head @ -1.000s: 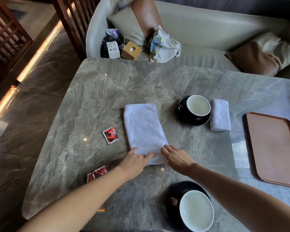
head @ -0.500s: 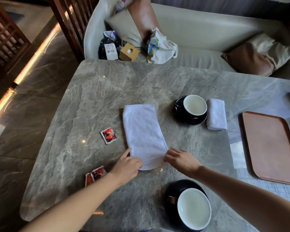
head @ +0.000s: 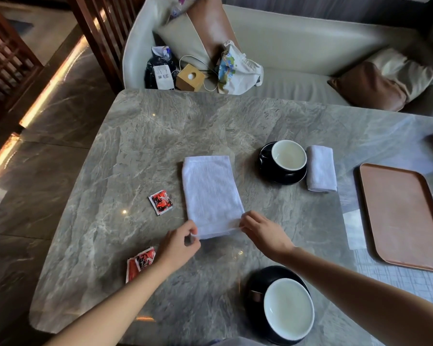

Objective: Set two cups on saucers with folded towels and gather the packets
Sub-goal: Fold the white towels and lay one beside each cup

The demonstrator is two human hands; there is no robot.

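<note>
The white towel (head: 210, 193) is laid flat near the middle of the table (head: 160, 136). Its long axis runs away from the person, and the far end leans slightly to the left. The near short edge is gripped at both corners. The left corner is pinched between thumb and fingers of the left hand (head: 179, 242), and the right corner is pinched by the fingertips of the right hand (head: 263, 233). The edge is drawn taut between them and seems to be raised just off the table.

Both hands are thus placed at the same end, equally near, with the whole length of the towel lying ahead of them. A fold across the long axis is judged to be the step in hand. For that, the near edge would be carried forward onto the far edge, with the hands kept level so that the corners meet.

Beyond and to the right, the far cup (head: 288, 154) is set on its saucer (head: 265, 168), with a folded towel (head: 320, 168) just beside it. The near cup (head: 288, 308) is set close to the person, with no towel beside it. One red packet (head: 161, 202) lies just left of the white towel, and more packets (head: 140, 263) lie by the left wrist, not yet gathered.
</note>
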